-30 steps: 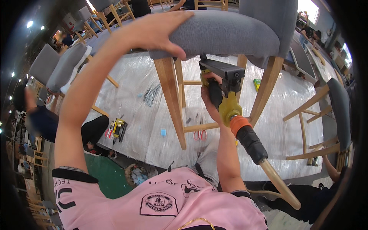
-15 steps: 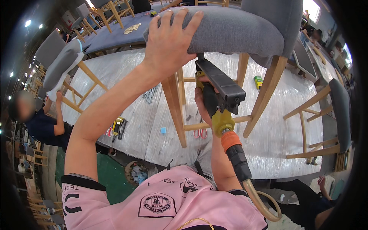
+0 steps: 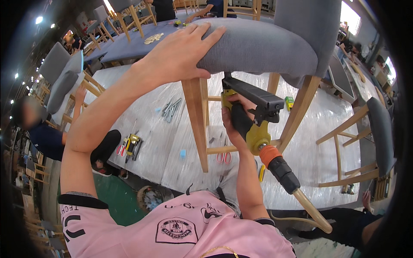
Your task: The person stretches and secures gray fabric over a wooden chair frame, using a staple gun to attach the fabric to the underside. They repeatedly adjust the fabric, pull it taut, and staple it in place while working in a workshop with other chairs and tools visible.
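A chair with a grey fabric seat (image 3: pixel 258 47) and wooden legs stands upright before me. My left hand (image 3: pixel 183 53) lies on the seat's left front edge with its fingers stretched out over the fabric. Under the seat, my right hand (image 3: pixel 234 124) is wrapped round the grip of a yellow and black pneumatic staple gun (image 3: pixel 258 134). The gun's nose points up against or very close to the seat's underside; exact contact cannot be made out. An air hose (image 3: pixel 312 210) runs from its orange and black coupling toward my right side.
The chair stands on a film-covered table (image 3: pixel 150 146). Red-handled scissors (image 3: pixel 223 157), metal rods (image 3: pixel 171 109), a blue foam block (image 3: pixel 183 153) and a small green-yellow box (image 3: pixel 289 103) lie there. Another chair (image 3: pixel 380 133) is at right; a co-worker (image 3: pixel 47 137) handles a chair at left.
My left forearm has swung lower and the hand lies flatter on the seat edge. The staple gun's rear end and hose have shifted right. At left, the co-worker and their chair have moved.
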Demonstrator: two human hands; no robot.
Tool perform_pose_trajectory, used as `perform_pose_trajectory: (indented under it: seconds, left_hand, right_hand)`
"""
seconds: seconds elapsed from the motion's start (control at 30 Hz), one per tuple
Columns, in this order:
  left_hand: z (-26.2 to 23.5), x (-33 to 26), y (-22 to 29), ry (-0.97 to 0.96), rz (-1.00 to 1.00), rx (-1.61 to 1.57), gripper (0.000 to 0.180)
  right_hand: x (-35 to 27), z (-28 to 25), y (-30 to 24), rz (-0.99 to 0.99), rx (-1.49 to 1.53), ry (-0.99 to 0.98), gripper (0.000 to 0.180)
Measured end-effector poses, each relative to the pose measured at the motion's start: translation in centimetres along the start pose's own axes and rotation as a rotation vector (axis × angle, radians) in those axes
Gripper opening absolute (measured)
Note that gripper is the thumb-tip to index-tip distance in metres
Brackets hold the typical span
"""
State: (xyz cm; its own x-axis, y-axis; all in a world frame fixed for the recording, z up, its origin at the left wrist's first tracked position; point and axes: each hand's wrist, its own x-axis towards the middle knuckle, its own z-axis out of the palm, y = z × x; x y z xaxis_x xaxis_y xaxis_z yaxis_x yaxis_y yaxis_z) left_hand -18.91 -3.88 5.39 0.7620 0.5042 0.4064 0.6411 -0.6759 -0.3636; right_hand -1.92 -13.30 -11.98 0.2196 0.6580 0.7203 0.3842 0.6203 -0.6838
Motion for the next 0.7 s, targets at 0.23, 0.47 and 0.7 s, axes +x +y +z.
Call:
perform_pose_trajectory:
  seconds: [0.23,0.47,0.7]
  left_hand:
    - [3.6,-0.9,1.0,0.322,-0.044,0.062,0.104]
    - [4.6,-0.1,2.2,0.379,-0.153,0.102,0.103]
    - [4.6,-0.5,2.7,0.378,-0.173,0.127,0.105]
  right_hand:
    - [-1.0,1.5,-0.5,-0.068,0.078,0.080,0.027]
    - [-0.5,2.8,-1.3,0.341,0.512,0.097,0.030]
    - [-0.3,2.7,-0.9,0.047,0.093,0.003,0.028]
